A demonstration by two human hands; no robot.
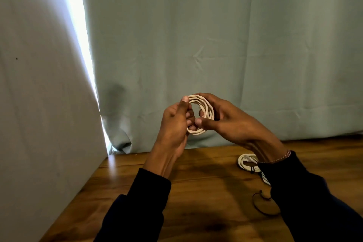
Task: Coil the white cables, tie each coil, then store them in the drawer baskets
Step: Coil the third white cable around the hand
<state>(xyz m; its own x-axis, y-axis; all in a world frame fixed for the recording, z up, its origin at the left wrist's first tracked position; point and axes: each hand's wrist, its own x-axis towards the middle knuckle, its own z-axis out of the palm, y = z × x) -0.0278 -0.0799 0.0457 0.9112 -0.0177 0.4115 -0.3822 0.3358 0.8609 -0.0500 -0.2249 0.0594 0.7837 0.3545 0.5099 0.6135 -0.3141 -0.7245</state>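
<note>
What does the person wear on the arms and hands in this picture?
Both arms are in long dark navy sleeves reaching the wrists. The right wrist carries a thin pink-and-white braided bracelet. The left hand and right hand are bare, with no gloves or rings visible.

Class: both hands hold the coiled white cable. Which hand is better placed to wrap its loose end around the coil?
Right. The right hand has its thumb beside the connector tip on the coiled white cable, while the left hand grips the coil's opposite side, steadying it.
</note>
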